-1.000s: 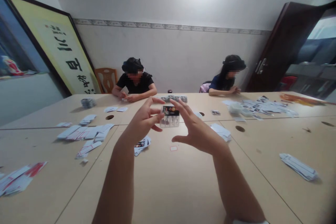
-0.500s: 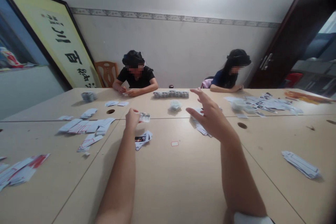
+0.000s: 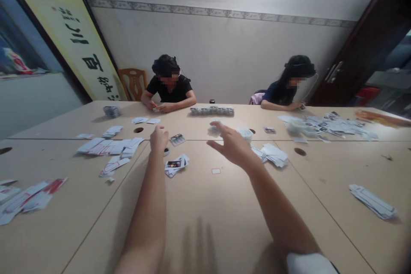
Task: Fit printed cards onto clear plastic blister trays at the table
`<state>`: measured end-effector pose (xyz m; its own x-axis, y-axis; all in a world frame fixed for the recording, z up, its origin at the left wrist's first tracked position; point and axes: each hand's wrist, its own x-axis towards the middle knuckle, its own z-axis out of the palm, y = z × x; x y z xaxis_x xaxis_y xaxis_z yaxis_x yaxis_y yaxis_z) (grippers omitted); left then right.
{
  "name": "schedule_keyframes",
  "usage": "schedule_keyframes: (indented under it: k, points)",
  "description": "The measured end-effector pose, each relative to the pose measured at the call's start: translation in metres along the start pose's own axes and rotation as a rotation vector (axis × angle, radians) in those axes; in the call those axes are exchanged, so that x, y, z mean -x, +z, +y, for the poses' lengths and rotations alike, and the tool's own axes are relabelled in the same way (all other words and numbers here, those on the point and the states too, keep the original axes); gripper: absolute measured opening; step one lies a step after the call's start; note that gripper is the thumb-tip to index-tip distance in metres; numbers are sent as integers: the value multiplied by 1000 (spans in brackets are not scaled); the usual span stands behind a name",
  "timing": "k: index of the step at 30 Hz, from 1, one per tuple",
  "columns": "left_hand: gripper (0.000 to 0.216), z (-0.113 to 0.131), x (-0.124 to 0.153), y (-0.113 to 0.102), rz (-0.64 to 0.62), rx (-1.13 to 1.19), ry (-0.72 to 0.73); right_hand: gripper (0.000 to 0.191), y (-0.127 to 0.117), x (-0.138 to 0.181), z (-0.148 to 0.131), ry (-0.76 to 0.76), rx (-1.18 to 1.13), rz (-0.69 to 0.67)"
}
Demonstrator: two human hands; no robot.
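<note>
My left hand (image 3: 159, 139) hovers over the middle left of the table with its fingers curled. Whether anything is in them is hidden. Just right of it a small clear case (image 3: 177, 139) with dark printing lies apart from the fingers. A small round dark-and-white object (image 3: 166, 152) shows partly behind my left wrist. Nearer to me is a loose pile of cards (image 3: 176, 165), one with a dark picture on top. My right hand (image 3: 233, 143) is open, thumb and fingers apart. Its fingertips overlap a pile of translucent pieces (image 3: 214, 124); contact cannot be made out.
Several white paper slips (image 3: 111, 146) lie at left, and more papers (image 3: 274, 155) at right. A row of stacked small cases (image 3: 212, 111) stands at the far edge. Two people sit opposite, one (image 3: 170, 90) at left and one (image 3: 285, 90) at right, with scattered cards (image 3: 334, 124) nearby.
My left hand has let go of the clear case, which now lies on the table. My right hand has moved left towards the translucent pile, uncovering the papers behind it. The view has shifted slightly.
</note>
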<state>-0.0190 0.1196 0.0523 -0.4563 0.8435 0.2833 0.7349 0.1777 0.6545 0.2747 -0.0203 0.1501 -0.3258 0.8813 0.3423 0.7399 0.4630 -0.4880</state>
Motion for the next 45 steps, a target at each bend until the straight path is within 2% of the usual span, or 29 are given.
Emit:
schedule_keyframes:
  k: [3,8,10,12,17,28,31,36,38,41,45]
  points:
    - [38,4,-1,-1,-23,-55,-5,43,54,-13,-1,-77,-42,-58]
    - [39,5,19,25,-140,-135,55,29,148,-17,8,-137,-36,-70]
    - [40,2,28,36,-182,-162,85,25,170,-14,14,-171,-27,-61]
    - [41,-2,35,44,-207,-188,107,26,182,-11,20,-200,-21,-52]
    - [38,-7,38,50,-235,-226,129,29,192,-10,30,-276,-22,-49]
    - [35,-6,38,39,-268,-167,151,40,198,-10,34,-414,2,-158]
    - [35,4,34,21,-217,-115,175,41,197,-11,33,-422,14,-144]
    - [39,23,29,-31,-19,-20,237,36,199,-14,34,-426,5,-114]
    - [38,25,39,-46,-1,15,272,29,200,-15,36,-430,-8,-103]
    - [30,17,68,-58,-86,71,316,20,200,-16,36,-415,-33,-63]
    - [21,-9,106,-58,-160,198,204,13,195,-15,36,-342,-75,11]
